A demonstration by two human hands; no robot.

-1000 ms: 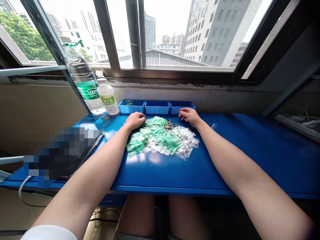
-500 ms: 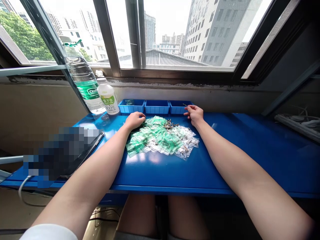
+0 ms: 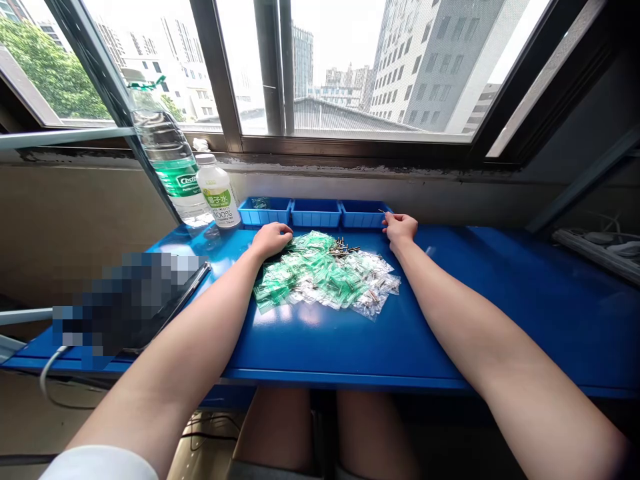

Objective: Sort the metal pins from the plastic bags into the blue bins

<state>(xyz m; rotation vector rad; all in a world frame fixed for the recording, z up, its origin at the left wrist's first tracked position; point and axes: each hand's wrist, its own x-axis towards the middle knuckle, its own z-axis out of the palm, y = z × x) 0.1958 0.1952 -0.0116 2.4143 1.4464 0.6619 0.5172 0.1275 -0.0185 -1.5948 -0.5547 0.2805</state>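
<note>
Head view: beyond the packet heap's point(image 3: 320, 273) right end, the right hand point(image 3: 401, 229) pinched a slim metal piece point(image 3: 382, 211) (only its tip showed); left of the heap, the left hand point(image 3: 273, 240) lay curled, its grip hidden.

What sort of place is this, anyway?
Probably a workbench for sorting or packing small parts: a heap of small plastic bags lies on the blue table, with three blue bins behind.
</note>
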